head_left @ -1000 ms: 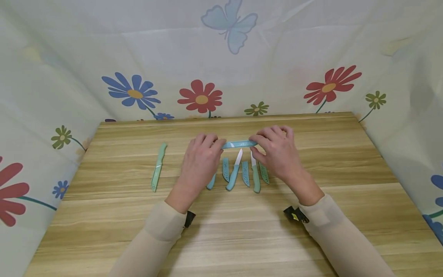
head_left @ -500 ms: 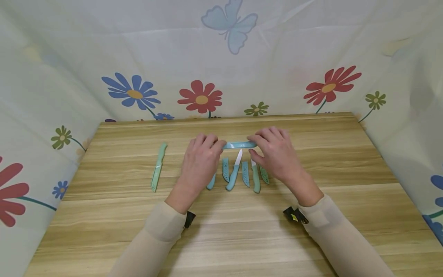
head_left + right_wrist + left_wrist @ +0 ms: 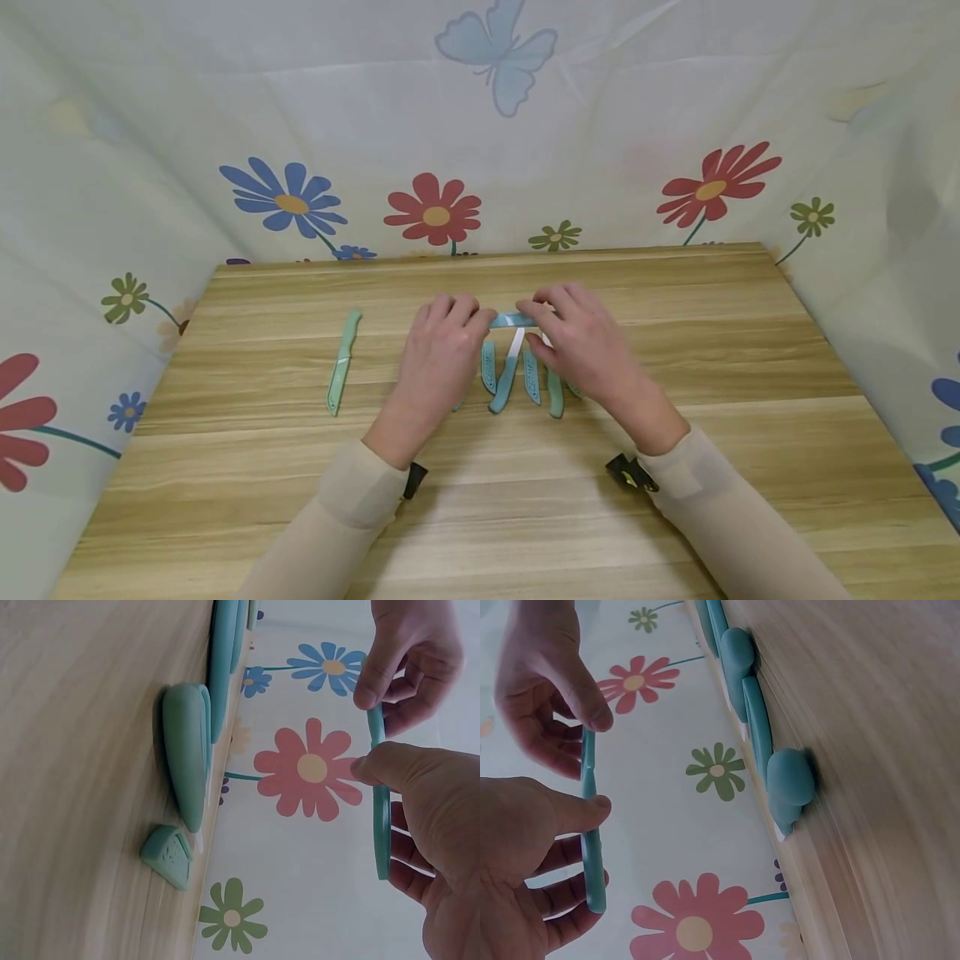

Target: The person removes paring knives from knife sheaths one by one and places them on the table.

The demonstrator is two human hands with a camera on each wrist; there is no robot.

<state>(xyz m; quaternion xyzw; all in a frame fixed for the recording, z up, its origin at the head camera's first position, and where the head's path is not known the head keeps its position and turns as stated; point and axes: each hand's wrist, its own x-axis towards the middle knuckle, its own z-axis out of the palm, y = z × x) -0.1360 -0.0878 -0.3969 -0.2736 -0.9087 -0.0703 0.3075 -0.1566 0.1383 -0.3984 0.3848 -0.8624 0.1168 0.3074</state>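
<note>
Two forearms (image 3: 341, 508) angled inward, left hand (image 3: 441, 350) beside right hand (image 3: 583, 342), each grip pinching the same blue knife (image 3: 513, 321)

**Curtained booth, wider room unclear**

From my end I'd tag this as a makeshift booth. Pale cloth (image 3: 337, 100) hangs on the far side and along the left and right, boxing in a wood-grain table (image 3: 525, 533). It's creased and folds softly at the corners, so fabric. Printed on it: a blue butterfly (image 3: 516, 73) at far centre, plus red flowers (image 3: 435, 217), blue flowers (image 3: 292, 202) and green flowers (image 3: 554, 237). Small knives (image 3: 506, 387) on the table lean kitchen, but I can't call it one. Home, studio or office? Can't tell; all three of my views stop at the cloth.
</note>
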